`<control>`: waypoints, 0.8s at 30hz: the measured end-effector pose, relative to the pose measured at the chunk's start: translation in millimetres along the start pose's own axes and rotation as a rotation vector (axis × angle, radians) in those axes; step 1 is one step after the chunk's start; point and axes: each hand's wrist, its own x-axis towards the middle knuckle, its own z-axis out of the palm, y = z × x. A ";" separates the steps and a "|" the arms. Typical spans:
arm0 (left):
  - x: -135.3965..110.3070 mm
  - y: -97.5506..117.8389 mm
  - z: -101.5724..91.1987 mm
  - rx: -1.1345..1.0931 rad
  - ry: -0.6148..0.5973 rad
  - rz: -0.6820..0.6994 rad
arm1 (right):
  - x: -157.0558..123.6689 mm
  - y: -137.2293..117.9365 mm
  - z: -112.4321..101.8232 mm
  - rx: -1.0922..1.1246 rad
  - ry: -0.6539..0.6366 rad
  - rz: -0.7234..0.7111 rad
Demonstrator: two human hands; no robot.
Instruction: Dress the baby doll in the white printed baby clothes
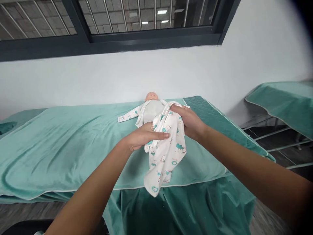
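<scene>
Between my hands hangs a pair of white baby pants or similar printed baby garment (168,153), patterned with small green and pink animals. My left hand (144,134) pinches it from the left, thumb lying across the front. On the upper right, my right hand (187,118) has its fingers in the gathered top of the cloth. Behind it a baby doll (152,96) lies on its back, head toward the wall. It wears a pale top (152,110) with a printed sleeve (129,116) stretched out to the left. The garment hides the doll's lower body.
The doll lies on a bed with a light green sheet (73,147), darker green cloth (183,205) hanging at the front. A white wall (110,78) and barred window (146,19) stand behind. Another green-covered bed (288,101) with metal rails is at the right.
</scene>
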 end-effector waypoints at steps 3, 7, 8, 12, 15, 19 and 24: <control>-2.7 7.4 -4.8 -0.016 0.071 0.077 | -5.5 -0.5 2.7 0.036 -0.075 0.000; 2.1 7.1 -6.7 -0.142 0.262 0.237 | -15.8 7.8 1.2 -0.172 -0.300 0.160; 3.0 4.9 -6.5 -0.153 0.272 0.229 | -17.2 10.6 0.2 -0.243 -0.341 0.207; 1.6 -5.5 -7.9 -0.098 0.216 0.101 | -12.8 16.7 -2.3 -0.268 -0.238 0.165; -1.0 -8.2 -10.9 0.025 0.066 -0.036 | -2.7 15.5 -2.8 -0.063 -0.048 0.024; 4.6 -9.9 -10.3 -0.034 0.057 0.021 | 1.6 16.2 -7.6 0.049 -0.003 0.071; 16.8 -30.5 -4.0 -0.204 0.295 0.126 | -17.7 36.1 -23.8 -0.115 -0.204 0.271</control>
